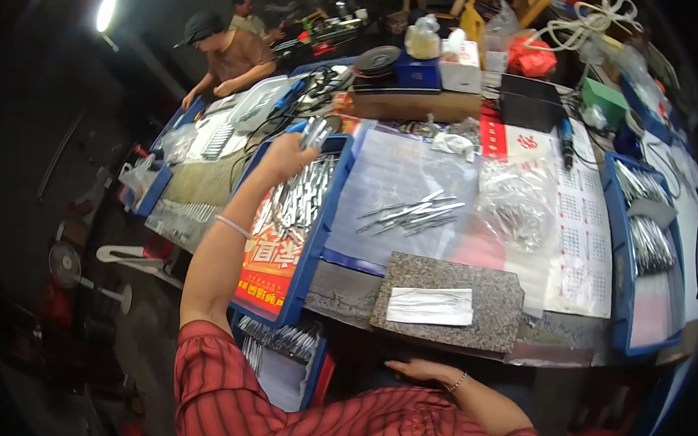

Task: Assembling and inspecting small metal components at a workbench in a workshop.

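My left hand (286,160) is closed around a bunch of slim shiny metal pieces (316,132) over the far end of a long blue tray (336,185). Many more such metal pieces (301,197) lie in that tray, above a red and yellow printed sheet (270,265). My right hand (421,369) is held low by my body, below the table edge, with its fingers stretched out and nothing seen in it. Right of the tray, a loose pile of slim metal pieces (413,212) lies on a clear plastic sheet (384,160).
Before me sits a speckled stone slab (487,306) with a white paper (430,305). A blue tray (614,258) holding metal pieces stands far right; another blue tray (279,381) sits low left. Boxes (416,104) line the back. A person (235,55) works at far left.
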`<state>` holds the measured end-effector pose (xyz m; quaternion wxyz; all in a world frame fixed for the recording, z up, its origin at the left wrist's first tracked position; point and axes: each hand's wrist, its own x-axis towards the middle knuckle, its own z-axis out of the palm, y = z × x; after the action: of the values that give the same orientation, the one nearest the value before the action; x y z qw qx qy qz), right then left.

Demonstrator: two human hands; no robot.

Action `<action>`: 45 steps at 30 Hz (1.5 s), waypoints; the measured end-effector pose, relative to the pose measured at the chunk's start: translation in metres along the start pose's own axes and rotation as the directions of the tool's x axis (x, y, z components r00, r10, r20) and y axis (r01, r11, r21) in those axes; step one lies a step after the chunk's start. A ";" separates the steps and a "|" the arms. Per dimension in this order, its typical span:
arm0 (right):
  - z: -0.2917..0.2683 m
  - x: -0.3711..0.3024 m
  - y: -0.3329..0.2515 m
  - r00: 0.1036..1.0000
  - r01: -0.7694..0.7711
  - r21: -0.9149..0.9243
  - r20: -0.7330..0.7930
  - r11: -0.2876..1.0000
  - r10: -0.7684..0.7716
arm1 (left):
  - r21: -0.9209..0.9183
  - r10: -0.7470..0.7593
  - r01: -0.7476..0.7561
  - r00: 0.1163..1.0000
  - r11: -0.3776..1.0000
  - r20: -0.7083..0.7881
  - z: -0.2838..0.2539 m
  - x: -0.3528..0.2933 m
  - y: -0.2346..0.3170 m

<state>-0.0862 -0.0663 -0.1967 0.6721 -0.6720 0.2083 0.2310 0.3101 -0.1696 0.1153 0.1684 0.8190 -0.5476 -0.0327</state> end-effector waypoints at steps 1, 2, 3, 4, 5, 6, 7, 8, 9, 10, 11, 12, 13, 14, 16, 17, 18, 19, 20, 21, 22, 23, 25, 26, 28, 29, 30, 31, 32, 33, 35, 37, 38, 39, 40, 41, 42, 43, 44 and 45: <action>0.000 0.002 0.004 0.999 0.045 0.002 0.023 0.999 -0.045 | 0.028 0.077 -0.077 0.997 0.997 0.017 0.011 0.000 0.017; 0.001 -0.005 -0.005 0.997 0.080 0.046 -0.013 0.996 -0.079 | -0.067 0.093 -0.088 0.993 0.994 0.079 0.024 -0.003 0.033; 0.000 -0.013 -0.016 0.997 0.080 0.056 -0.029 0.995 -0.078 | -0.060 0.148 -0.142 0.984 0.988 0.096 0.038 -0.004 0.047; -0.003 -0.022 -0.026 0.994 0.107 0.044 -0.042 0.993 -0.106 | 0.044 0.205 -0.210 0.975 0.977 0.085 0.056 -0.003 0.060; -0.004 -0.028 -0.031 0.989 0.135 0.028 -0.056 0.990 -0.134 | 0.011 0.218 -0.223 0.964 0.975 0.152 0.074 -0.001 0.071; -0.004 -0.028 -0.030 0.989 0.134 0.033 -0.069 0.990 -0.132 | -0.021 0.229 -0.230 0.949 0.973 0.219 0.091 -0.001 0.081; -0.004 -0.025 -0.027 0.990 0.129 0.000 -0.055 0.992 -0.129 | -0.053 0.277 -0.272 0.935 0.961 0.219 0.109 -0.003 0.090; -0.004 -0.024 -0.026 0.991 0.124 -0.035 -0.040 0.992 -0.126 | -0.015 0.301 -0.305 0.929 0.952 0.216 0.127 -0.002 0.095; -0.005 -0.029 -0.030 0.991 0.122 -0.036 -0.047 0.992 -0.124 | 0.007 0.299 -0.309 0.924 0.951 0.240 0.141 -0.004 0.099; -0.004 -0.035 -0.034 0.986 0.153 -0.055 -0.065 0.987 -0.156 | 0.028 0.318 -0.333 0.919 0.942 0.232 0.153 -0.006 0.100; -0.005 -0.040 -0.036 0.978 0.182 -0.071 -0.085 0.981 -0.188 | 0.047 0.341 -0.360 0.912 0.932 0.227 0.161 -0.008 0.105; -0.005 -0.039 -0.034 0.978 0.180 -0.070 -0.091 0.981 -0.186 | 0.081 0.360 -0.386 0.906 0.919 0.224 0.167 -0.010 0.107; -0.002 -0.036 -0.028 0.954 0.258 -0.082 -0.136 0.963 -0.267 | 0.078 0.364 -0.389 0.904 0.918 0.224 0.172 -0.012 0.109; 0.001 -0.031 -0.020 0.920 0.333 -0.094 -0.183 0.938 -0.345 | 0.096 0.360 -0.386 0.909 0.918 0.212 0.176 -0.013 0.112; 0.007 -0.008 0.006 0.897 0.380 -0.110 -0.199 0.918 -0.395 | 0.113 0.360 -0.387 0.910 0.915 0.207 0.180 -0.012 0.118; 0.009 0.002 0.016 0.872 0.427 -0.132 -0.201 0.895 -0.446 | 0.120 0.367 -0.391 0.912 0.913 0.181 0.182 -0.013 0.118; 0.009 0.007 0.019 0.873 0.427 -0.127 -0.201 0.895 -0.445 | 0.126 0.373 -0.393 0.915 0.911 0.155 0.183 -0.014 0.119; 0.010 0.011 0.023 0.878 0.412 -0.140 -0.203 0.900 -0.434 | 0.125 0.373 -0.393 0.914 0.911 0.160 0.185 -0.014 0.120; 0.011 0.013 0.025 0.884 0.397 -0.155 -0.202 0.905 -0.422 | 0.127 0.362 -0.380 0.921 0.916 0.144 0.186 -0.015 0.121; 0.008 0.005 0.013 0.886 0.397 -0.155 -0.194 0.905 -0.422 | 0.130 0.347 -0.362 0.930 0.923 0.125 0.185 -0.017 0.119; -0.002 -0.014 -0.012 0.941 0.306 -0.140 -0.106 0.942 -0.322 | 0.129 0.340 -0.355 0.932 0.926 0.126 0.185 -0.018 0.118; -0.008 -0.032 -0.031 0.977 0.210 -0.134 -0.020 0.969 -0.214 | 0.128 0.342 -0.356 0.932 0.926 0.116 0.184 -0.020 0.120; -0.011 -0.051 -0.046 0.968 0.238 -0.122 -0.047 0.963 -0.246 | 0.122 0.344 -0.355 0.934 0.927 0.102 0.184 -0.021 0.122; -0.011 -0.055 -0.048 0.957 0.271 -0.112 -0.076 0.956 -0.280 | 0.111 0.360 -0.370 0.928 0.922 0.101 0.184 -0.022 0.123; -0.007 -0.044 -0.034 0.945 0.307 -0.084 -0.090 0.948 -0.314 | 0.096 0.370 -0.378 0.924 0.921 0.095 0.182 -0.025 0.124; -0.006 -0.043 -0.034 0.930 0.347 -0.054 -0.107 0.936 -0.351 | 0.107 0.386 -0.395 0.917 0.912 0.098 0.179 -0.028 0.125; -0.005 -0.043 -0.034 0.933 0.342 -0.058 -0.099 0.938 -0.347 | 0.120 0.400 -0.410 0.911 0.904 0.100 0.174 -0.031 0.126; -0.006 -0.043 -0.035 0.959 0.263 -0.080 -0.084 0.961 -0.270 | 0.118 0.390 -0.399 0.916 0.909 0.095 0.168 -0.034 0.124; -0.005 -0.044 -0.038 0.979 0.184 -0.106 -0.068 0.977 -0.192 | 0.134 0.454 -0.451 0.891 0.882 0.008 0.160 -0.038 0.120; -0.004 -0.044 -0.036 0.980 0.180 -0.111 -0.060 0.977 -0.187 | 0.153 0.518 -0.504 0.852 0.850 -0.075 0.149 -0.043 0.121; 0.000 -0.037 -0.025 0.955 0.273 -0.097 -0.096 0.957 -0.282 | -0.259 0.480 -0.532 0.844 0.807 -0.239 0.110 -0.069 0.141; 0.001 -0.020 0.007 0.935 0.307 -0.063 -0.166 0.950 -0.314 | -0.715 0.333 -0.349 0.927 0.605 -0.171 0.053 -0.123 0.193; 0.007 -0.013 0.013 0.907 0.369 -0.058 -0.195 0.928 -0.373 | -0.706 0.378 -0.463 0.879 0.536 -0.290 0.020 -0.156 0.205; -0.002 -0.022 -0.010 0.989 0.146 -0.043 -0.033 0.988 -0.148 | -0.664 0.345 -0.602 0.798 0.443 -0.494 -0.006 -0.193 0.215; -0.001 -0.035 -0.039 1.000 0.019 -0.120 -0.013 0.993 -0.020 | -0.446 0.542 -0.798 0.603 0.405 -0.586 -0.030 -0.222 0.204; 0.006 -0.009 0.016 0.965 0.200 -0.087 -0.153 0.976 -0.212 | -0.478 0.533 -0.795 0.605 0.373 -0.592 -0.045 -0.248 0.208; 0.005 -0.006 0.028 0.975 0.160 -0.016 -0.155 0.987 -0.161 | -0.687 0.383 -0.657 0.748 0.311 -0.543 -0.061 -0.286 0.208; 0.002 -0.026 -0.016 0.990 0.102 -0.098 -0.084 0.990 -0.110 | -0.828 0.206 -0.494 0.868 0.266 -0.451 -0.085 -0.331 0.212; -0.007 -0.043 -0.028 0.987 0.109 -0.076 -0.110 0.991 -0.117 | -0.945 0.073 -0.306 0.951 0.117 -0.299 -0.088 -0.333 0.217; -0.008 -0.049 -0.038 0.982 0.129 -0.079 -0.129 0.989 -0.138 | -0.947 0.054 -0.303 0.953 0.107 -0.299 -0.087 -0.336 0.213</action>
<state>-0.1033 -0.0759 -0.1376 0.6464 -0.7218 0.1992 0.1469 0.0078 0.0831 0.2193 0.7184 0.4304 -0.4657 -0.2861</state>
